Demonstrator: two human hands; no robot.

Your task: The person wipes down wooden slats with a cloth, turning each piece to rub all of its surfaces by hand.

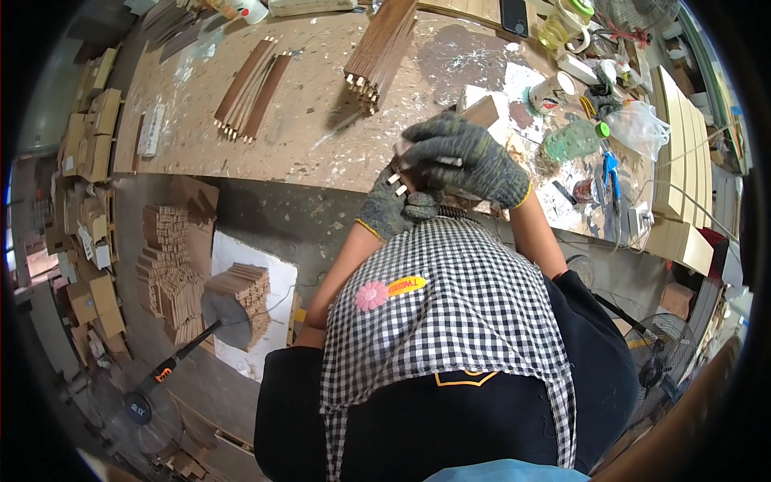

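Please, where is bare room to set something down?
On the workbench, between the small strip bundle and the larger strip stack, and between that bundle and the white bar. The right end is crowded with a green bottle, cup and plastic bag.

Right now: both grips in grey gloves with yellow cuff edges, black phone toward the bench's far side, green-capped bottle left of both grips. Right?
No: the green-capped bottle is right of both grips, as the head view shows. The rest holds: left grip and right grip in grey gloves with yellow cuff edges, black phone toward the far side of the bench.
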